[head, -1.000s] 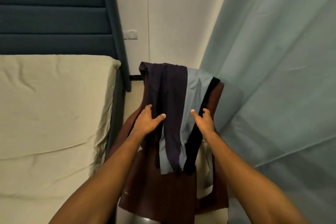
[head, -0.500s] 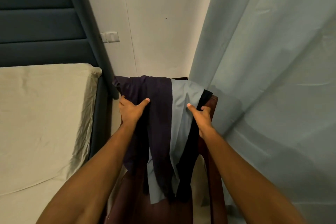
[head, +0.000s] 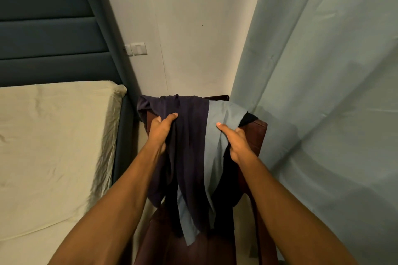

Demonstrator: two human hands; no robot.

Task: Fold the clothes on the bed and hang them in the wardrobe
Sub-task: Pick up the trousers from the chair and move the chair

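Three garments hang over the back of a dark red chair [head: 259, 135]: a dark purple garment [head: 189, 135], a grey-blue garment [head: 217, 118] and a black garment [head: 228, 185] underneath. My left hand [head: 160, 131] grips the purple garment at its left side, thumb on top and fingers hidden beneath the cloth. My right hand [head: 235, 142] grips the grey-blue and black garments at the right edge, thumb on the grey-blue cloth. The bed [head: 53, 153] lies to the left with a bare cream sheet. No wardrobe is in view.
A dark teal headboard [head: 53, 28] stands behind the bed. A white wall with a light switch [head: 137, 49] is ahead. A grey-blue curtain [head: 323, 92] hangs along the right, close to the chair.
Both hands went from resting on the draped garments to gripping them at their sides. The view has come closer to the chair and tilted up.
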